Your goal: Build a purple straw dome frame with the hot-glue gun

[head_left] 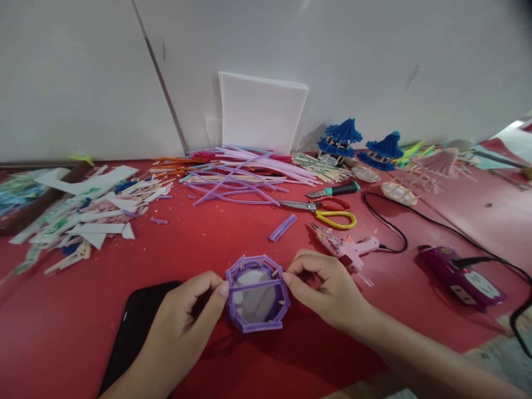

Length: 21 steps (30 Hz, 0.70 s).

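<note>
Purple Ring Closed, Crosspiece Pinched at Both Ends

And here you are, low in the centre of the frame, with the many-sided purple frame (261, 326) on show between your hands. Your left hand (187, 316) pinches its left edge, thumb and finger brought together there; your right hand (328, 282) matches it on the right, a narrow grip at the rim. Between them runs a purple crosspiece (255, 285), spanning the opening from side to side!

So how far along are you? The ring looks complete all the way round, small pale pegs (275, 272) show inside it, and a pale base shows through the opening. The crosspiece lies in position, though whether it is fixed, you can't tell from here. Only one bar spans the top, so this piece looks partly built; how much work is left isn't clear.

Plenty of stock about: short purple pieces (283, 228) lie just above the frame, loose purple strips (233, 188) sprawl across upper centre, and the pink glue gun (353, 249) rests right of centre on the red table (199, 244), out of your grip, below the yellow-and-red-handled scissors (336, 219).
</note>
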Tool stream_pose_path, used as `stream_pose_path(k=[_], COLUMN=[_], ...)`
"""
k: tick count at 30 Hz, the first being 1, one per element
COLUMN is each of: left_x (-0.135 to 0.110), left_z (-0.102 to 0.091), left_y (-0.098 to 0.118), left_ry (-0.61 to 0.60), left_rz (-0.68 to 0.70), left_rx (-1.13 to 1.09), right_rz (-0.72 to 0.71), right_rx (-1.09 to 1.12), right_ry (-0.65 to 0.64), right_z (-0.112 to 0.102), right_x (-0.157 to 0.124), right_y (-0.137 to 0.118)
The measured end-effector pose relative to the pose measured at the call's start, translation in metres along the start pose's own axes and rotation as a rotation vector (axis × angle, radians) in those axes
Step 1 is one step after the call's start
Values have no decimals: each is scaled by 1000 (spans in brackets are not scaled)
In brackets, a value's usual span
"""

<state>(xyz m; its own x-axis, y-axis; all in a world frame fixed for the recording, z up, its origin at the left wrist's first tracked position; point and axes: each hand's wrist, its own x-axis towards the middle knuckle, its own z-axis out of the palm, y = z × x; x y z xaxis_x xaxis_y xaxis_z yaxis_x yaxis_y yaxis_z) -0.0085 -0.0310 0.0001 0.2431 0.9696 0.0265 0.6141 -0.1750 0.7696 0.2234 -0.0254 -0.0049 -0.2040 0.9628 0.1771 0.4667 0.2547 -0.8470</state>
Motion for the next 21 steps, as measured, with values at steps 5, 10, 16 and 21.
stream_pose_path(k=[5,10,16,21], left_x=[-1,0,-3,-14], left_z=[0,1,-4,-1], left_y=[0,-1,1,-1], left_ry=[7,-3,9,0], left_rz=[7,-6,-55,-5], left_rx=[18,0,-96,-195], right_rz=[10,10,15,-33], right_rx=[5,1,18,34], right_ry=[-14,-32,-20,-89], right_z=[0,0,-6,-8], right_x=[-1,-1,2,5], right_y=[1,0,4,10])
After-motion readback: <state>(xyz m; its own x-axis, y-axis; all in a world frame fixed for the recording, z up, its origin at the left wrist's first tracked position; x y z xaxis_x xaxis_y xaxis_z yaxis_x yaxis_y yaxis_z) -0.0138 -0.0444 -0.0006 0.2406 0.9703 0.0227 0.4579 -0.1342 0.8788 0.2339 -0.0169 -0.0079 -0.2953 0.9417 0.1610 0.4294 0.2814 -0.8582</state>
